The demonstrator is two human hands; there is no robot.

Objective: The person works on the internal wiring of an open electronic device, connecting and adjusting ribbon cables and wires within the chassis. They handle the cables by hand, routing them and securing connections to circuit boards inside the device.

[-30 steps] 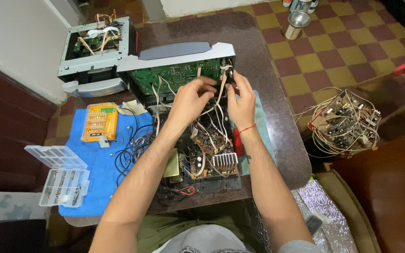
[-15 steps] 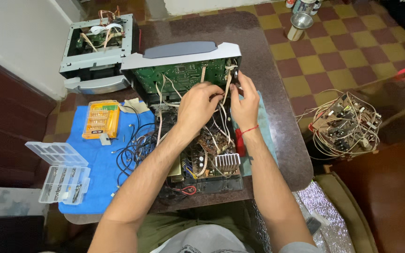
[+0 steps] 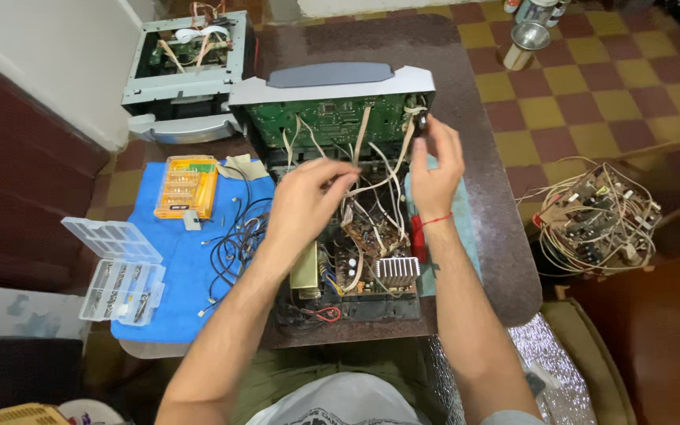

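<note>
Left hand (image 3: pixel 304 201) shifted left, pinching white wires (image 3: pixel 371 185) | right hand (image 3: pixel 434 161) gripping green board (image 3: pixel 332 118) corner

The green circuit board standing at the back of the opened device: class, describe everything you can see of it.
The green circuit board stands tilted against a grey plastic panel, its component side toward the camera. Pale flat ribbon cables and thin wires hang from it into the chassis below. The right hand grips at its right edge; the left hand holds wires just below it.

Bare forearms, a thin red thread around the right wrist (image 3: pixel 435 222), and a white printed shirt (image 3: pixel 340 403).
</note>
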